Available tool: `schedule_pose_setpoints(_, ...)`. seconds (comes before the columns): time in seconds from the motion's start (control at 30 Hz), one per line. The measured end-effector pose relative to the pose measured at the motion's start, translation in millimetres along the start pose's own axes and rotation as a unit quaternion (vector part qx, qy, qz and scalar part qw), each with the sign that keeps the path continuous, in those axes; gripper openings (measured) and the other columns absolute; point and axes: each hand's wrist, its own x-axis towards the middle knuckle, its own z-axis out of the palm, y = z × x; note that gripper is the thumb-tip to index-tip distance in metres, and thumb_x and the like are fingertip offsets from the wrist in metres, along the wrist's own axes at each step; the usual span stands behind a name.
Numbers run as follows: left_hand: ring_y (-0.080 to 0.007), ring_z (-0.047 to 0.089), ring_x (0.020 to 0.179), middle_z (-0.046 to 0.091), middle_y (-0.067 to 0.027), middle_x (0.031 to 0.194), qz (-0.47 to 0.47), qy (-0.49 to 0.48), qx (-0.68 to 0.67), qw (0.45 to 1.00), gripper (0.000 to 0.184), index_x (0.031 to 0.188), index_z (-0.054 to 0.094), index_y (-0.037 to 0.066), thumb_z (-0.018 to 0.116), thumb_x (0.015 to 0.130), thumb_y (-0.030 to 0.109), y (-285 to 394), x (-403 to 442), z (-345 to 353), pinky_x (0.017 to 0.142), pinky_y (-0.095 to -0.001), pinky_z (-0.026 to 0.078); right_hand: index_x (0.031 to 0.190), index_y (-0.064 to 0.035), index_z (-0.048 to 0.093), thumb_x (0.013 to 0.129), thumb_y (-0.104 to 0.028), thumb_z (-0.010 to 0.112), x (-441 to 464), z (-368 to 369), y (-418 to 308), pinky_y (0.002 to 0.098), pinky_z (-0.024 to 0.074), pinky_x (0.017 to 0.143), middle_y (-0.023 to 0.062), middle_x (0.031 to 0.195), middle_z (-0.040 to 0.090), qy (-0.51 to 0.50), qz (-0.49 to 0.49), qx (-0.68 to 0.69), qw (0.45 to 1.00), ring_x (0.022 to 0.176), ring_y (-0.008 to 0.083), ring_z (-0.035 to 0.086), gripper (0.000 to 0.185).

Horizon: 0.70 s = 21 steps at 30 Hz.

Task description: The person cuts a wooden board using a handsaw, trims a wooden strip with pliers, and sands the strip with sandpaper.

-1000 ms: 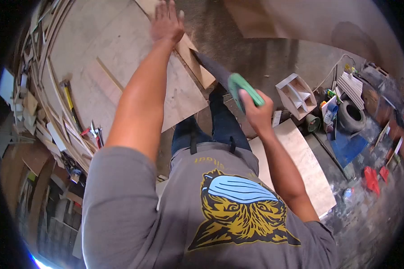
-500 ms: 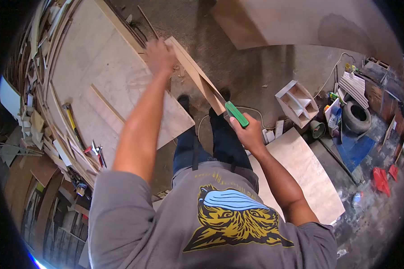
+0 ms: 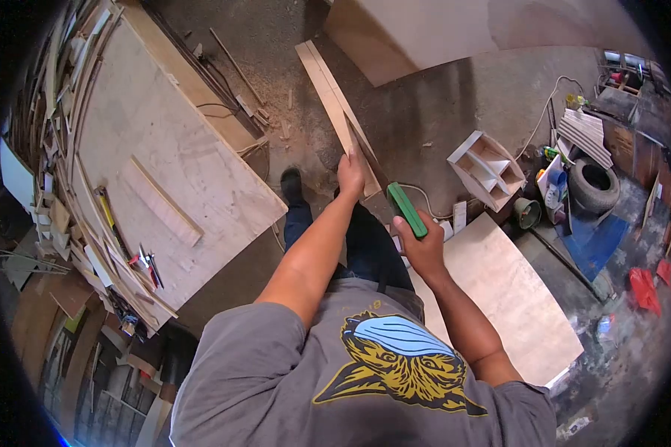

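Note:
My right hand (image 3: pixel 423 244) is closed around the green handle of a handsaw (image 3: pixel 405 210). The saw's blade runs forward from the handle and lies in a lengthwise slit of a long wooden board (image 3: pixel 322 83). Part of the blade is hidden by the wood. At the board's near end, my left hand (image 3: pixel 351 176) is wrapped round the strip on the left side of the slit. The two strips stand apart there and come together toward the far end.
To the left is a large plywood sheet (image 3: pixel 201 141) with a small wooden piece (image 3: pixel 162 200), a hammer (image 3: pixel 106 208) and pliers (image 3: pixel 150 267). Offcuts line its far-left edge. On the right are an open wooden box (image 3: pixel 487 170), a bucket (image 3: pixel 528 214) and a tire (image 3: pixel 594 186).
My left hand has come back from beyond the board's left side to grip its near end. The saw stays in my right hand. My view has shifted somewhat.

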Motion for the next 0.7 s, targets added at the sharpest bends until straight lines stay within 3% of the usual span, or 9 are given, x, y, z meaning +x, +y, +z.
schedule_pose_setpoints(0.17,-0.0523,0.059,0.097,0.062,-0.0328,0.098,0.113,0.049,-0.029,0.992,0.053,0.094,0.055,-0.003,0.043,0.108,0.046,36,-20,-13,0.083,-0.0535,0.045,0.084,-0.0005,0.06,0.096,-0.028,0.073,-26,-15,-11,0.0345,0.0407,0.058,0.0064,0.065,0.051,0.023,-0.033,0.023,0.999,0.063,0.012,0.048,0.032)
schedule_pose_setpoints(0.27,-0.0508,0.058,0.088,0.061,-0.0312,0.092,0.204,0.101,-0.05,0.972,0.048,0.094,0.054,-0.003,0.045,0.108,0.043,52,-36,-34,0.077,-0.0508,0.045,0.08,-0.0008,0.057,0.097,-0.026,0.072,-40,-16,-20,0.0323,0.0392,0.057,0.0027,0.065,0.049,0.016,0.021,0.107,0.994,0.064,0.0093,0.045,0.034)
schedule_pose_setpoints(0.47,-0.0339,0.056,0.074,0.058,-0.0237,0.08,0.289,0.129,-0.121,0.941,0.046,0.092,0.053,-0.003,0.044,0.109,0.039,84,-62,-111,0.07,-0.0455,0.045,0.082,-0.0014,0.061,0.095,-0.022,0.073,-82,-7,-42,0.03,0.0403,0.056,0.0024,0.065,0.052,-0.014,-0.061,0.093,0.994,0.064,0.0075,0.047,0.028)
schedule_pose_setpoints(0.5,-0.0281,0.053,0.072,0.057,-0.0205,0.077,0.291,0.135,-0.104,0.942,0.048,0.091,0.053,-0.003,0.043,0.11,0.04,83,-63,-128,0.068,-0.045,0.045,0.082,-0.0016,0.062,0.095,-0.022,0.074,-92,-1,-48,0.0304,0.0408,0.056,0.0032,0.065,0.053,-0.015,-0.083,0.084,0.993,0.062,0.0081,0.048,0.027)
schedule_pose_setpoints(0.6,-0.0359,0.055,0.069,0.056,-0.0229,0.076,0.286,0.172,-0.098,0.937,0.05,0.091,0.053,-0.002,0.04,0.11,0.042,79,-79,-171,0.066,-0.0487,0.044,0.082,-0.002,0.063,0.094,-0.021,0.075,-116,26,-61,0.0317,0.0424,0.054,0.0061,0.064,0.056,-0.018,-0.147,0.055,0.987,0.057,0.0113,0.052,0.026)
schedule_pose_setpoints(0.63,-0.0463,0.057,0.073,0.059,-0.0264,0.078,0.283,0.219,-0.008,0.934,0.05,0.094,0.053,0.0,0.036,0.111,0.045,71,-80,-183,0.066,-0.0529,0.043,0.082,-0.0021,0.063,0.093,-0.02,0.076,-122,39,-63,0.0323,0.0429,0.053,0.0075,0.064,0.057,-0.016,-0.17,0.045,0.984,0.056,0.0132,0.054,0.025)
schedule_pose_setpoints(0.67,-0.0482,0.058,0.076,0.059,-0.0271,0.08,0.263,0.215,-0.005,0.94,0.05,0.095,0.052,0.001,0.036,0.111,0.046,64,-80,-194,0.066,-0.0541,0.042,0.081,-0.0021,0.063,0.092,-0.02,0.077,-127,53,-63,0.0329,0.0434,0.052,0.0089,0.064,0.057,-0.012,-0.191,0.034,0.981,0.054,0.0151,0.055,0.025)
schedule_pose_setpoints(0.7,-0.0501,0.058,0.079,0.06,-0.0278,0.082,0.243,0.211,-0.002,0.947,0.049,0.097,0.052,0.002,0.035,0.111,0.046,57,-80,-203,0.066,-0.0552,0.042,0.082,-0.002,0.064,0.092,-0.018,0.077,-131,66,-60,0.0354,0.0444,0.052,0.0121,0.065,0.058,-0.007,-0.222,0.001,0.975,0.053,0.0223,0.058,0.023)
